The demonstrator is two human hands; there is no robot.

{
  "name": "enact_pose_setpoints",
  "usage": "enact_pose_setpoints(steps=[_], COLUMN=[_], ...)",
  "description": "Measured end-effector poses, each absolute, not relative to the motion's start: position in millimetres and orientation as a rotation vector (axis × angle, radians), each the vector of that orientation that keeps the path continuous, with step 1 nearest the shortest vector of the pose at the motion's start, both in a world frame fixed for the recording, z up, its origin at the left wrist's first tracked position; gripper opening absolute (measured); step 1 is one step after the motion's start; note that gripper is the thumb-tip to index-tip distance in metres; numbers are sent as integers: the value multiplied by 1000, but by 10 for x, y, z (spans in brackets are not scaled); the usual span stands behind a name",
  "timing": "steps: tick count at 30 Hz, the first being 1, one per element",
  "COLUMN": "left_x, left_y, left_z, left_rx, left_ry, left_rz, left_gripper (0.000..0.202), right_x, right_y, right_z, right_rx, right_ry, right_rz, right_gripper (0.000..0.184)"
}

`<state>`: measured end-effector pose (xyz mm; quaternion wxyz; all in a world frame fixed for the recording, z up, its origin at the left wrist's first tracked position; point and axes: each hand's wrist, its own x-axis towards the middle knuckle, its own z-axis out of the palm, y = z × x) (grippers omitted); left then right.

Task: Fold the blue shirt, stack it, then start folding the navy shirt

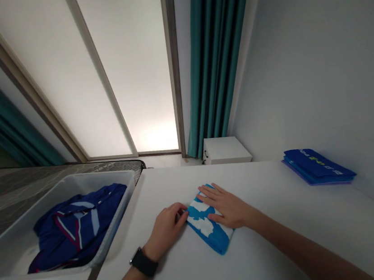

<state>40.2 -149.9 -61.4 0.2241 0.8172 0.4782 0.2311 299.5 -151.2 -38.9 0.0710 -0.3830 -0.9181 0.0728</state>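
Note:
A folded blue and white cloth (209, 231) lies on the white table (272, 256) in front of me. My right hand (225, 205) rests flat on top of it, fingers stretched out and pointing left. My left hand (167, 228), with a black watch on the wrist, has its fingers curled and pinched at the cloth's left edge.
A grey plastic bin (16, 245) at the left holds dark blue clothes with stripes (76, 226). A stack of folded blue garments (318, 167) lies at the table's far right by the wall. A white cabinet (225, 150) and teal curtains (218, 59) stand behind.

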Motion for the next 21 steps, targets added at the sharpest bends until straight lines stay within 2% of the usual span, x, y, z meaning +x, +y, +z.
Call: enact_pose_setpoints(steps=[8, 14, 21], left_x=[409, 417, 424], left_y=[-1488, -1489, -1491], left_z=[-605, -596, -578], left_rx=[2219, 2200, 2174], left_ry=[1384, 1364, 1347], left_rz=[637, 639, 652], left_gripper=[19, 21, 21], right_x=[3035, 2888, 2799], right_y=[-1240, -1631, -1942], right_z=[-318, -293, -471], right_rx=[-1129, -1240, -1306], right_ry=[-2780, -2690, -2643], right_rz=[160, 194, 206], right_gripper=[61, 59, 61])
